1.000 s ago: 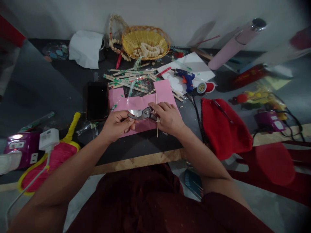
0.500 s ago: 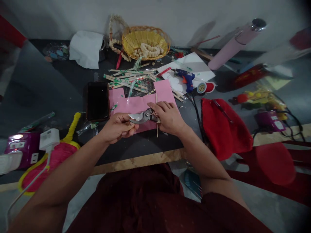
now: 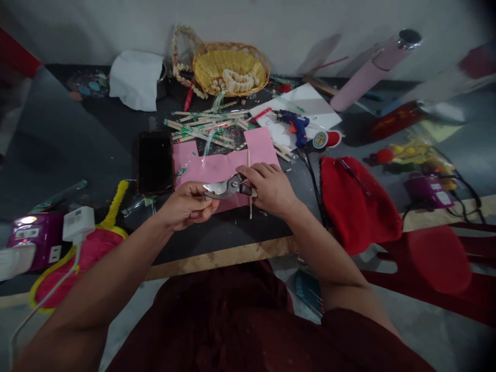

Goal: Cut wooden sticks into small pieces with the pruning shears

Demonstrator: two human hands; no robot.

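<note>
My right hand [image 3: 274, 190] is wrapped round the handle end of a pair of pruning shears [image 3: 221, 189], whose curved metal blades point left. A thin wooden chopstick [image 3: 250, 211] runs upright in the view beneath my right hand, its two ends showing above and below. Fingers of my left hand [image 3: 189, 206] are pinched together right at the blade tips; whatever lies between them is too small to make out. Under both hands spreads pink paper [image 3: 222, 164]. Behind it lies a loose pile of chopsticks [image 3: 205, 129], several in green-printed wrappers.
A phone [image 3: 155, 161] lies left of the paper. Rightward are a blue glue gun [image 3: 296, 125], a red thread spool [image 3: 332, 138] and a red cloth [image 3: 358, 206]. A yellow wicker basket [image 3: 201, 64] holds cut wooden pieces by the wall. A pink flask [image 3: 358, 82] stands behind.
</note>
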